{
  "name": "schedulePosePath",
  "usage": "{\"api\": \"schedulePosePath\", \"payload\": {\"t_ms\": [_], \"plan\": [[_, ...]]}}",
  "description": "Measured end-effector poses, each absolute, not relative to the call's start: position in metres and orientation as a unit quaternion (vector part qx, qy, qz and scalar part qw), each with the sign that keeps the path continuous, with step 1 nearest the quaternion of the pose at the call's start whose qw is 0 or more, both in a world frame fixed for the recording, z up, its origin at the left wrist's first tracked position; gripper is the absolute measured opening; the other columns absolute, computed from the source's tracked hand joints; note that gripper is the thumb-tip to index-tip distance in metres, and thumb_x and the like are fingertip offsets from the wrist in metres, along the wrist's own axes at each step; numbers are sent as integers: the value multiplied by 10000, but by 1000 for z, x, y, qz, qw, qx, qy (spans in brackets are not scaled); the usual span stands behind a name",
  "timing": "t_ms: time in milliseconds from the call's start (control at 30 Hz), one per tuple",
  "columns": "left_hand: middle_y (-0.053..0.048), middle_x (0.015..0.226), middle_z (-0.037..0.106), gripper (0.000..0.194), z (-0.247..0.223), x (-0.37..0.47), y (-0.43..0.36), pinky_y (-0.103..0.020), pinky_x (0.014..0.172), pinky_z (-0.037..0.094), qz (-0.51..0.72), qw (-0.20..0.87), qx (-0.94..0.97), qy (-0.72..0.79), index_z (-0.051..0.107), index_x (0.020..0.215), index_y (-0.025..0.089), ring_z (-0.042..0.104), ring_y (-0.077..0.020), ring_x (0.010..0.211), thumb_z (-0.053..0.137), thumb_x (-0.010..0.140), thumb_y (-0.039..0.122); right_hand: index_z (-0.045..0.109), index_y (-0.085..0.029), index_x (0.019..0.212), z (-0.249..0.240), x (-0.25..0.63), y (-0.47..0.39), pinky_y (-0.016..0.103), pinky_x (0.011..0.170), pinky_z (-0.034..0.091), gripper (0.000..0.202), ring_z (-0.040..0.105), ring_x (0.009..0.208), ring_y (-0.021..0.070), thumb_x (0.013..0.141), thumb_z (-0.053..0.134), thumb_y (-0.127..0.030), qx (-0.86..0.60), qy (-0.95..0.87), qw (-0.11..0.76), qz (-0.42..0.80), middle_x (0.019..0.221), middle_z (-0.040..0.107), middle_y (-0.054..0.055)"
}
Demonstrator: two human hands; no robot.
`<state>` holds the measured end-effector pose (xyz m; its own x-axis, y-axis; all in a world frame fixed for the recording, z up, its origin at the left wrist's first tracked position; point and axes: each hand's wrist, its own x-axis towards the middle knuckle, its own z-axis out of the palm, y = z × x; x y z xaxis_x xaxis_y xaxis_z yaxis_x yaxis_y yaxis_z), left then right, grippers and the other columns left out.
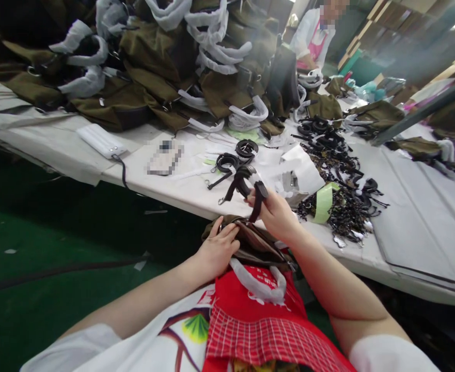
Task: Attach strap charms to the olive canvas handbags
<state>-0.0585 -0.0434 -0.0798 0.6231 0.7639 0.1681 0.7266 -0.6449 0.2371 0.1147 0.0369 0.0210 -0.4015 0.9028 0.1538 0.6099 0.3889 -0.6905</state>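
Note:
My right hand [277,213] is closed on a coiled black strap [246,183] with a metal clip hanging from one end, just above the table's front edge. Against my body is an olive-brown bag [252,240] with its top open, its wrapped handle [260,289] drooping over my red apron. The fingers of my left hand [216,253] are bent over the bag's left rim and grip it. Beyond the held strap, two more coiled straps [227,163] lie on the white table [188,188].
Many olive bags [157,51] with wrapped handles are heaped along the back. To the right lie a pile of black straps and clips [343,191], a green strip [324,202] and a white box [302,173]. A phone [165,157] and white power bank [101,140] lie left. A co-worker [314,36] stands behind.

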Motion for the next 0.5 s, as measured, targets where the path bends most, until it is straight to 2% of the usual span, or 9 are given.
{"api": "schedulePosePath", "payload": {"t_ms": [67, 133, 200, 267, 367, 500], "plan": [[-106, 1362, 584, 170, -76, -64, -38, -522, 1227, 45, 138, 99, 896, 410, 684, 952, 206, 428, -261, 1351, 586, 814, 190, 595, -192, 912, 12, 127, 11, 284, 712, 470, 219, 595, 764, 173, 979, 453, -345, -437, -768, 273, 381, 833, 631, 24], [-78, 1298, 624, 196, -74, -70, -32, -525, 1227, 59, 150, 133, 896, 397, 692, 974, 225, 443, -271, 1334, 616, 793, 226, 578, -193, 866, -7, 141, -11, 271, 675, 461, 243, 558, 721, 156, 979, 458, -372, -410, -758, 241, 446, 795, 603, 13], [-69, 1221, 664, 212, -72, -76, -26, -532, 1222, 80, 153, 162, 894, 388, 702, 976, 229, 456, -276, 1321, 624, 778, 225, 574, -189, 874, -29, 155, -26, 283, 693, 465, 225, 552, 738, 161, 973, 473, -364, -415, -759, 204, 458, 806, 607, 18], [-79, 1232, 664, 210, -72, -81, -23, -541, 1213, 98, 153, 178, 892, 386, 707, 961, 218, 457, -272, 1324, 613, 775, 190, 585, -181, 904, -45, 168, -33, 307, 728, 477, 207, 572, 775, 177, 970, 474, -343, -435, -759, 178, 450, 841, 631, 33], [-77, 1326, 623, 191, -70, -84, -21, -543, 1204, 108, 164, 187, 889, 384, 705, 928, 211, 467, -260, 1320, 610, 769, 160, 631, -182, 1021, -53, 181, -31, 360, 834, 498, 195, 619, 904, 218, 952, 475, -276, -428, -770, 133, 454, 971, 685, 68], [-67, 1329, 631, 145, -65, -77, -22, -531, 1200, 121, 172, 189, 893, 372, 704, 881, 205, 479, -254, 1310, 628, 763, 166, 605, -201, 1266, -45, 180, -22, 421, 1056, 411, 401, 576, 1184, 253, 883, 496, -148, -403, -816, 49, 411, 1270, 653, 91]]}}
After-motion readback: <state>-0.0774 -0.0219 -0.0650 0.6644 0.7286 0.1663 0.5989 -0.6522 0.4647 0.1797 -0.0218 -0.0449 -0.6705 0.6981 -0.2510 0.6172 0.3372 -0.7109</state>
